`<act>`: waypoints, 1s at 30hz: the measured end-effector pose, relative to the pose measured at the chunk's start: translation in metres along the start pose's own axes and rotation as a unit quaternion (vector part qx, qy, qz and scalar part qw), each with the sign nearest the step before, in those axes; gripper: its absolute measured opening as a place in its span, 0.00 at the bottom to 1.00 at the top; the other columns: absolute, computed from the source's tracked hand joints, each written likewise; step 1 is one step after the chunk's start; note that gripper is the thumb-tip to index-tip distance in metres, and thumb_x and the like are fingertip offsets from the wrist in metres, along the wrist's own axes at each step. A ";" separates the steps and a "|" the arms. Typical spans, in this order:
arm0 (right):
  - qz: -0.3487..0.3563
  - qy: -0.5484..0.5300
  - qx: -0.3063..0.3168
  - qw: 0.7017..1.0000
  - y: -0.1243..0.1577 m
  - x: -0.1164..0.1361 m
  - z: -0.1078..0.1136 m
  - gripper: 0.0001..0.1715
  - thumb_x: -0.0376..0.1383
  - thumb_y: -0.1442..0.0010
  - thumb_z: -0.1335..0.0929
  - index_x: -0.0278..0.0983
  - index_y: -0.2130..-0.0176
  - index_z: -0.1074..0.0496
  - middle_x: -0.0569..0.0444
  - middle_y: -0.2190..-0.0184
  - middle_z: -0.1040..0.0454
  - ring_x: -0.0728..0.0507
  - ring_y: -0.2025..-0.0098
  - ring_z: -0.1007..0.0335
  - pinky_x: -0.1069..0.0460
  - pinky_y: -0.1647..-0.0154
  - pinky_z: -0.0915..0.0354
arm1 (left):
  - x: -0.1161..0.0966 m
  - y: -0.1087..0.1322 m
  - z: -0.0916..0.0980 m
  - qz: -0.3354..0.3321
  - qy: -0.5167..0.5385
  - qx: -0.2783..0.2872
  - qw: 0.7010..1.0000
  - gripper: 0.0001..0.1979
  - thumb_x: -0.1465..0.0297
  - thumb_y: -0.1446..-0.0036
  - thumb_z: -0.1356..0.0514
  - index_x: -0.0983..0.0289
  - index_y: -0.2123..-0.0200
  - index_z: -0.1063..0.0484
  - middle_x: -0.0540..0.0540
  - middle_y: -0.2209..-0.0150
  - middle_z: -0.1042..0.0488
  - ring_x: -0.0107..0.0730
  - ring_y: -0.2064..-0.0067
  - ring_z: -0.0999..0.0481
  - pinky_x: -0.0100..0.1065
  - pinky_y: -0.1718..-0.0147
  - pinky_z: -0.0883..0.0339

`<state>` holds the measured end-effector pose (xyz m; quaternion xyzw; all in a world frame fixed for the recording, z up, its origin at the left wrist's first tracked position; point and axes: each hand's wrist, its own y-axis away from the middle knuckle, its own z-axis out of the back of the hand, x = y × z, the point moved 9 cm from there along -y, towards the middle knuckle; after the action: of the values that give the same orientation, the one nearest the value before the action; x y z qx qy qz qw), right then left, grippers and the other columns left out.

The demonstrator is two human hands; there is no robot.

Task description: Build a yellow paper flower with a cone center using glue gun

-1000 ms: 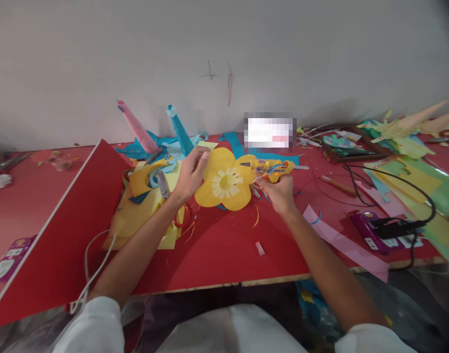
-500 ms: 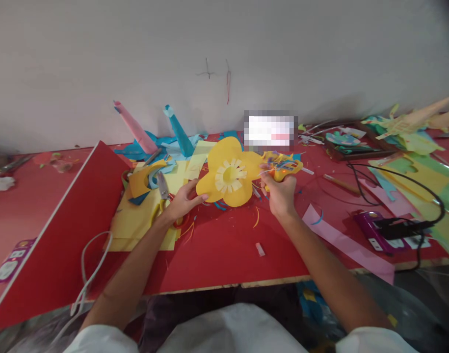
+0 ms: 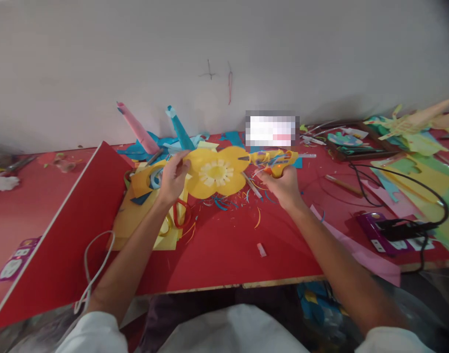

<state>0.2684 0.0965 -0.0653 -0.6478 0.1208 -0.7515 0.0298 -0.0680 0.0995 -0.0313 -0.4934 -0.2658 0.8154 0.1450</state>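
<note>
A yellow paper flower [image 3: 198, 184] with a ring of pale tabs round its centre is held up above the table. My left hand [image 3: 174, 179] grips it by its left edge, thumb on the front. In my right hand [image 3: 283, 186] is a yellow glue gun [image 3: 270, 158], a clear glue stick poking out of its back. The gun's nozzle points left, at the flower's upper right petal; whether it touches the paper I cannot tell. Beneath my left wrist, the scissors [image 3: 180, 213] with red and yellow handles lie on yellow paper sheets [image 3: 130, 228].
Pink [image 3: 138, 128] and blue paper cones [image 3: 180, 128] stand by the wall. A red board [image 3: 67, 230] leans at left. Paper scraps [image 3: 220, 203] litter the red table [image 3: 217, 260]. At right are a purple box [image 3: 371, 233] with black cables, a pink strip [image 3: 371, 260] and a tray [image 3: 379, 147].
My left hand has moved up along the flower's left edge, and the flower has turned and shifted left. The glue gun now shows its full side, nozzle over the upper right petal.
</note>
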 end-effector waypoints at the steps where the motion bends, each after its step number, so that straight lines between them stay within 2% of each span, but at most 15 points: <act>1: -0.006 0.001 0.024 1.000 -0.004 0.003 -0.001 0.20 0.46 0.52 0.22 0.39 0.77 0.30 0.58 0.81 0.32 0.48 0.77 0.36 0.53 0.76 0.36 | -0.005 -0.006 -0.003 -0.015 -0.019 0.014 1.000 0.19 0.55 0.30 0.41 0.61 0.48 0.21 0.55 0.58 0.20 0.30 0.62 0.26 0.32 0.61 0.32; 5: -0.019 -0.027 0.114 0.993 -0.009 0.008 -0.019 0.17 0.45 0.54 0.21 0.38 0.72 0.26 0.59 0.80 0.31 0.47 0.75 0.33 0.53 0.76 0.35 | -0.027 -0.022 -0.021 -0.058 -0.034 0.061 0.996 0.19 0.55 0.28 0.44 0.61 0.49 0.20 0.55 0.60 0.21 0.30 0.65 0.28 0.32 0.65 0.34; 8: -0.036 -0.035 0.126 0.991 -0.006 0.000 -0.032 0.20 0.47 0.55 0.20 0.39 0.75 0.28 0.60 0.83 0.33 0.49 0.79 0.36 0.54 0.80 0.40 | -0.038 -0.026 -0.030 -0.064 -0.017 0.066 0.996 0.20 0.53 0.29 0.43 0.61 0.48 0.21 0.57 0.57 0.20 0.31 0.62 0.26 0.32 0.63 0.31; 11: -0.049 -0.048 0.101 0.993 -0.004 -0.011 -0.035 0.24 0.50 0.53 0.20 0.40 0.77 0.31 0.62 0.86 0.38 0.51 0.83 0.42 0.55 0.84 0.45 | -0.035 -0.018 -0.033 -0.034 0.041 0.049 0.997 0.23 0.52 0.32 0.39 0.59 0.42 0.26 0.57 0.54 0.21 0.33 0.59 0.24 0.33 0.60 0.29; 13: -0.054 -0.066 0.085 0.993 -0.003 -0.016 -0.035 0.25 0.51 0.52 0.21 0.40 0.78 0.33 0.62 0.88 0.39 0.53 0.85 0.46 0.55 0.86 0.48 | -0.023 -0.004 -0.030 0.003 0.096 0.021 0.995 0.27 0.50 0.33 0.37 0.57 0.38 0.30 0.57 0.53 0.22 0.34 0.57 0.22 0.34 0.58 0.27; 15: -0.063 -0.082 0.071 0.992 -0.001 -0.022 -0.033 0.28 0.51 0.51 0.21 0.40 0.80 0.35 0.62 0.88 0.39 0.54 0.87 0.49 0.55 0.87 0.50 | -0.008 0.015 -0.023 0.027 0.134 -0.032 0.990 0.29 0.48 0.34 0.39 0.56 0.37 0.32 0.59 0.50 0.22 0.36 0.53 0.21 0.38 0.52 0.25; 17: -0.074 -0.093 0.056 0.991 0.002 -0.027 -0.032 0.29 0.52 0.50 0.21 0.41 0.81 0.36 0.62 0.89 0.39 0.54 0.88 0.49 0.54 0.88 0.50 | 0.007 0.034 -0.023 0.056 0.128 -0.046 0.989 0.30 0.46 0.36 0.37 0.58 0.40 0.29 0.60 0.49 0.21 0.41 0.49 0.21 0.40 0.49 0.25; 20: -0.080 -0.099 0.045 0.991 0.006 -0.030 -0.033 0.27 0.53 0.48 0.23 0.41 0.78 0.35 0.63 0.87 0.39 0.53 0.88 0.49 0.53 0.87 0.49 | 0.025 0.055 -0.037 0.129 0.104 -0.004 0.986 0.29 0.46 0.43 0.31 0.63 0.50 0.22 0.61 0.54 0.18 0.43 0.55 0.18 0.39 0.57 0.22; 22: -0.065 -0.081 0.036 0.994 0.008 -0.029 -0.032 0.24 0.52 0.47 0.23 0.41 0.76 0.33 0.63 0.85 0.37 0.52 0.85 0.46 0.53 0.84 0.45 | 0.027 0.059 -0.042 0.146 0.088 0.007 0.985 0.27 0.46 0.43 0.31 0.65 0.56 0.21 0.61 0.59 0.17 0.41 0.60 0.19 0.39 0.61 0.22; 24: -0.033 -0.035 -0.001 0.999 0.008 -0.027 -0.024 0.21 0.51 0.47 0.24 0.40 0.72 0.31 0.60 0.81 0.32 0.49 0.80 0.39 0.52 0.79 0.39 | 0.023 0.059 -0.043 0.141 0.077 0.003 0.987 0.25 0.47 0.42 0.32 0.66 0.59 0.20 0.60 0.62 0.17 0.39 0.63 0.20 0.37 0.63 0.23; 28: 0.024 0.106 -0.120 0.987 0.008 -0.024 0.001 0.17 0.48 0.46 0.25 0.39 0.68 0.27 0.52 0.73 0.24 0.42 0.70 0.28 0.47 0.67 0.31 | 0.015 0.057 -0.044 0.128 0.068 0.009 0.989 0.24 0.48 0.39 0.34 0.65 0.60 0.21 0.58 0.63 0.17 0.37 0.64 0.21 0.35 0.63 0.24; 30: 0.034 0.163 -0.144 0.976 0.007 -0.025 0.006 0.16 0.48 0.45 0.26 0.39 0.70 0.28 0.50 0.73 0.24 0.39 0.69 0.26 0.46 0.65 0.31 | 0.014 0.057 -0.045 0.122 0.059 0.017 0.991 0.23 0.49 0.39 0.34 0.65 0.60 0.21 0.58 0.64 0.18 0.36 0.64 0.21 0.35 0.63 0.25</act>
<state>0.2775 0.0935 -0.0903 -0.5099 0.2532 -0.8201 -0.0581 -0.0341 0.0732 -0.0911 -0.5666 -0.1807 0.8011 0.0679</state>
